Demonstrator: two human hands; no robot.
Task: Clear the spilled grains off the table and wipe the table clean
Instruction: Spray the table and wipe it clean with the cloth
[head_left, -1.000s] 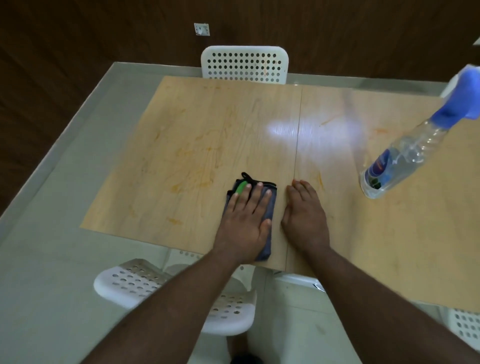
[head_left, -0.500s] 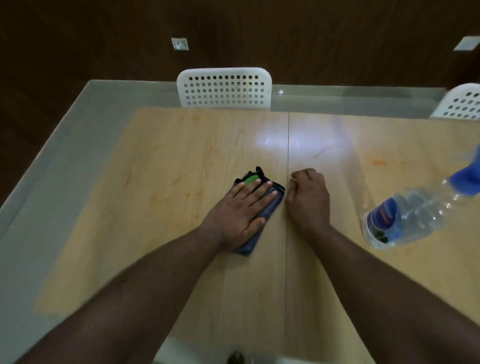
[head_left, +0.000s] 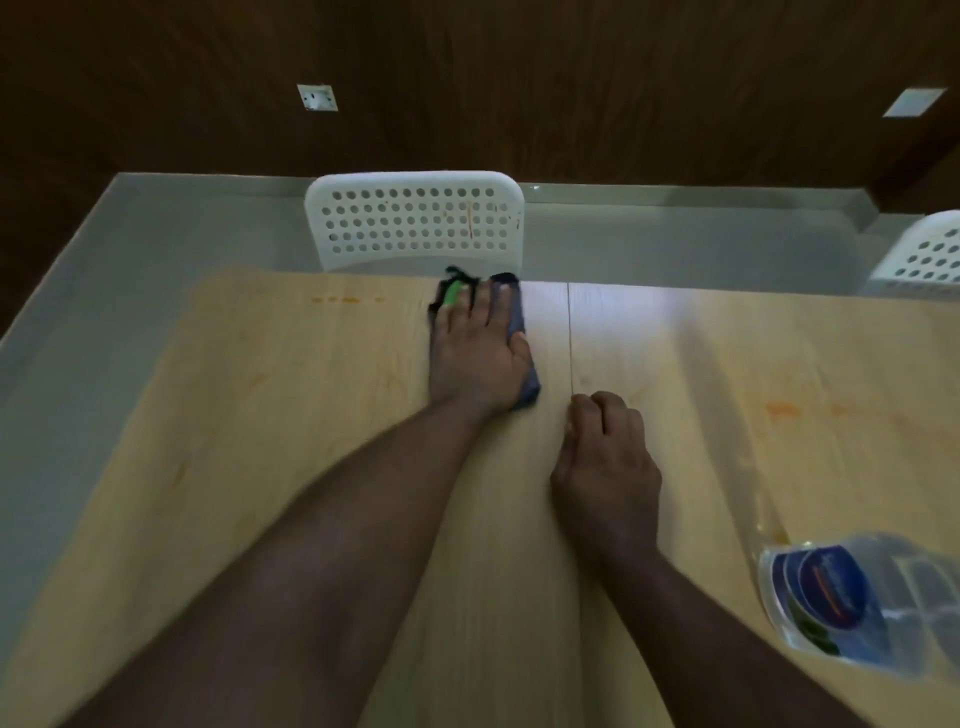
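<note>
A: Table (head_left: 322, 467), pale wood, two boards meeting at a seam down the middle. No grains show on it as far as I can tell, so I judge the clearing is done and the wiping is in hand

B: Where is the cloth?

A: The dark cloth (head_left: 522, 358) lies at the far edge of the table, just left of the seam. The left hand (head_left: 475, 353) presses flat on it, fingers straight and close together, reaching almost to the edge

B: And the other hand?

A: The right hand (head_left: 605, 457) rests on the wood just right of the seam, fingers curled under, holding nothing, as a brace

B: What does the next move call for?

A: Orange smears (head_left: 345, 300) sit near the far edge to the left of the cloth, and an orange stain (head_left: 782, 409) lies well to the right. I would say the cloth must sweep sideways over those, with pressure kept flat

B: Anything else about?

A: A clear spray bottle (head_left: 852, 603) stands at the near right, blurred. A white perforated chair (head_left: 415, 223) stands behind the far edge, another chair (head_left: 930, 257) at the right, over a grey floor and dark wood wall
</note>
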